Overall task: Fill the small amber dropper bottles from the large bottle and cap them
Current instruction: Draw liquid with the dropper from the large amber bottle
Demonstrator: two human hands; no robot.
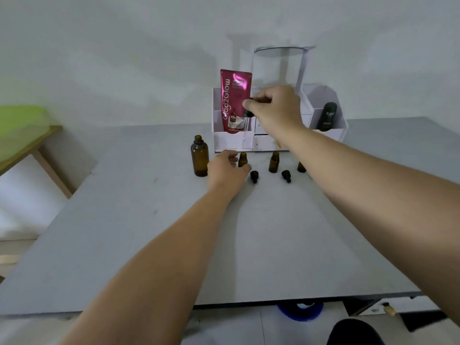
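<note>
The large amber bottle (199, 156) stands uncapped at the far side of the grey table (174, 245). My left hand (227, 170) grips a small amber bottle (242, 159) just right of it. My right hand (273, 108) holds a dropper (247, 123) by its black bulb; the glass pipette hangs down above that small bottle. A second small bottle (274, 162) stands open to the right. A third small bottle (301, 167) is partly hidden behind my right forearm. Two black dropper caps (254, 176) (286, 176) lie in front of the bottles.
A white organiser (331, 120) stands against the wall behind the bottles. It holds a pink tube (235, 100) and a dark bottle (328, 117). A wooden table with a green cover (22, 128) is at the left. A blue object (301, 311) lies under the table's front edge.
</note>
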